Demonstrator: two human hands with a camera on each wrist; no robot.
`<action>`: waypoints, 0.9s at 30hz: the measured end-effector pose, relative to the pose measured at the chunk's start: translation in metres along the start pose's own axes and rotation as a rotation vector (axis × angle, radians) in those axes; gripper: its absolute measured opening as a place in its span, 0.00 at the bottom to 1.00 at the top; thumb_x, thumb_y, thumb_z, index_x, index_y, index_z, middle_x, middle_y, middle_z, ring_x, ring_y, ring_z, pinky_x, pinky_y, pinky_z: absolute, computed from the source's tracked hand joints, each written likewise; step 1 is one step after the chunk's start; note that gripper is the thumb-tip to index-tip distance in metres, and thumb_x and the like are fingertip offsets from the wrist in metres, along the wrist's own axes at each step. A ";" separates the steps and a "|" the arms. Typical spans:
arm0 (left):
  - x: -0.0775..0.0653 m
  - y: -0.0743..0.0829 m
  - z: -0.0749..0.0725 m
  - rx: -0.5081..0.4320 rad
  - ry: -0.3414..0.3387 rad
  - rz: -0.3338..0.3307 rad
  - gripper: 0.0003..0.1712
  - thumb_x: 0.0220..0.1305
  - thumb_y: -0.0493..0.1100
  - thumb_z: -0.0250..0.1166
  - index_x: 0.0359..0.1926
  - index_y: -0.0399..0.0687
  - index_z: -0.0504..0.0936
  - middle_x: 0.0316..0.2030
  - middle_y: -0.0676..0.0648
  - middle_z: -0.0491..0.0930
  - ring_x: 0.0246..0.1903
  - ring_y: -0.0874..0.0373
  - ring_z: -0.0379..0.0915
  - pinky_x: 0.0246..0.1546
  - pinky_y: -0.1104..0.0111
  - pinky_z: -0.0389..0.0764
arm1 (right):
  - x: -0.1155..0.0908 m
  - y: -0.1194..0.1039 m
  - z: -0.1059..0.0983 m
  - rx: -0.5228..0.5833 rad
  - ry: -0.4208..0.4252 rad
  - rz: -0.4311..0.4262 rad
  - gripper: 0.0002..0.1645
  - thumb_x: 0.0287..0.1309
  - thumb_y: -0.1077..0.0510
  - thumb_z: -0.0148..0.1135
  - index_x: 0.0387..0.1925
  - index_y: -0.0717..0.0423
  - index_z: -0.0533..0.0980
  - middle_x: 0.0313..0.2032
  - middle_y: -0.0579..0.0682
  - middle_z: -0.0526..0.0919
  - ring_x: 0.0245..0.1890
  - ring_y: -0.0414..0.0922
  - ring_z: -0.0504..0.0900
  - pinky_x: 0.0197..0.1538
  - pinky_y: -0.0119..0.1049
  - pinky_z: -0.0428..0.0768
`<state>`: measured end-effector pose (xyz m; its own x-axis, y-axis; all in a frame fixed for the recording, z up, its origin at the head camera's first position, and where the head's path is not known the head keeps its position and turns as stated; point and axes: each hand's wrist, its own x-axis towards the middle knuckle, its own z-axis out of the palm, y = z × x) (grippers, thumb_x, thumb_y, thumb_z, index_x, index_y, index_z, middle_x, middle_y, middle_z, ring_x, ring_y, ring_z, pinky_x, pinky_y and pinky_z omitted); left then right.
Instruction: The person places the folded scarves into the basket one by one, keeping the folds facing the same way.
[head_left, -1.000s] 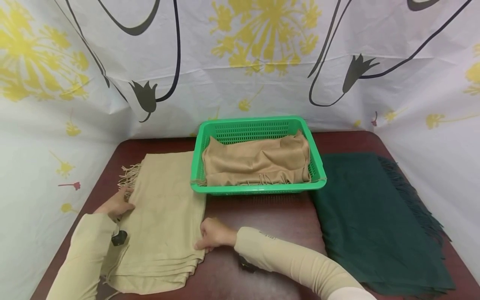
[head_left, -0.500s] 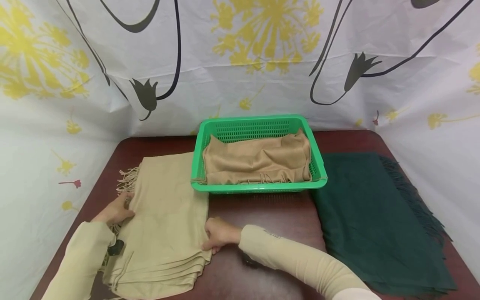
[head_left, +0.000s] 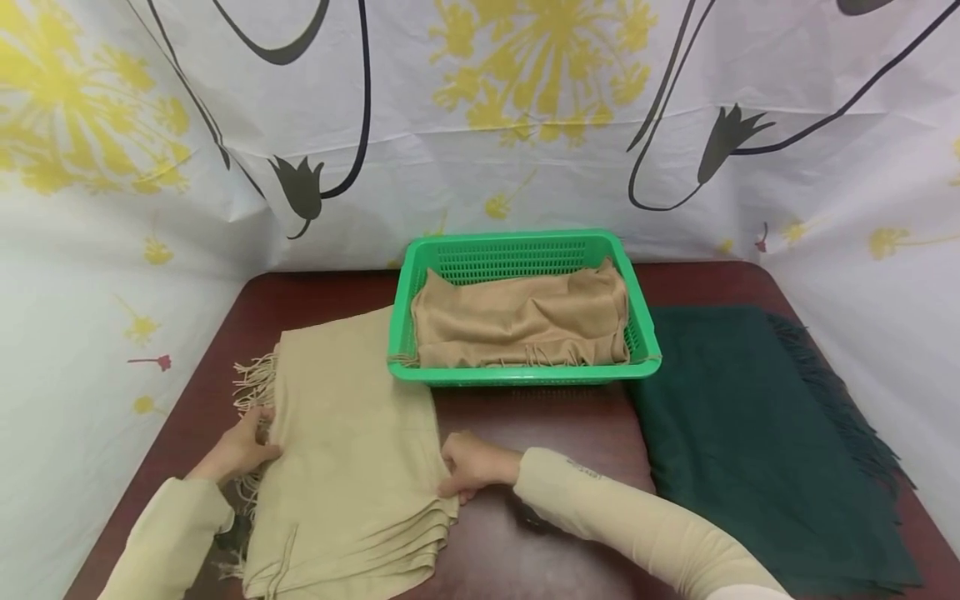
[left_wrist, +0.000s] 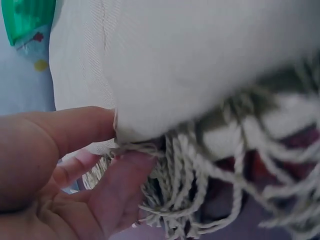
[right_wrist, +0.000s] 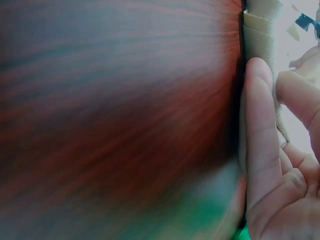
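A beige fringed shawl, folded in several layers, lies on the left part of the table. My left hand pinches its fringed left edge; in the left wrist view the thumb lies over the cloth and the fingers are under it beside the twisted tassels. On the opposite side my right hand grips the folded right edge. In the right wrist view, thumb and index finger hold the layered edge between them, close to the tabletop. The far right corner of the shawl is hidden by the green basket.
The green plastic basket stands at the back middle with a folded tan shawl in it. A dark green fringed shawl lies on the right of the dark red table. A patterned white curtain hangs around the back and sides.
Both hands have drawn the near part of the beige shawl to the right and toward the person, so it lies more slanted. The left hand has moved nearer; the basket stays in place.
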<state>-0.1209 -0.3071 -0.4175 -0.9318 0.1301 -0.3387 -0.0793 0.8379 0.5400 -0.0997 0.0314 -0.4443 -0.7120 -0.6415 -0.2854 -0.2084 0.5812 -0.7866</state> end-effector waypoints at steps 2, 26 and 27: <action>-0.003 0.002 0.003 0.003 0.000 0.004 0.27 0.52 0.32 0.59 0.48 0.31 0.55 0.28 0.39 0.66 0.26 0.51 0.65 0.24 0.63 0.69 | -0.004 0.003 -0.004 0.024 -0.006 0.004 0.22 0.42 0.65 0.66 0.05 0.56 0.64 0.05 0.51 0.73 0.06 0.40 0.74 0.13 0.28 0.72; -0.043 0.039 0.058 -0.112 -0.009 -0.053 0.25 0.45 0.28 0.64 0.40 0.34 0.58 0.21 0.44 0.65 0.13 0.56 0.68 0.13 0.68 0.71 | -0.048 0.048 -0.046 -0.036 0.044 0.003 0.18 0.42 0.64 0.64 0.08 0.54 0.65 0.05 0.47 0.72 0.06 0.38 0.72 0.13 0.29 0.71; -0.045 0.041 0.061 -0.116 -0.008 -0.052 0.25 0.45 0.29 0.64 0.39 0.35 0.58 0.21 0.44 0.65 0.13 0.56 0.68 0.13 0.68 0.70 | -0.049 0.048 -0.049 -0.045 0.041 0.007 0.18 0.42 0.64 0.64 0.08 0.53 0.65 0.05 0.47 0.72 0.06 0.38 0.72 0.13 0.29 0.71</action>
<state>-0.0604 -0.2468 -0.4268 -0.9226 0.0927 -0.3744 -0.1684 0.7765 0.6072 -0.1075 0.1151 -0.4417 -0.7400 -0.6172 -0.2672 -0.2331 0.6080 -0.7589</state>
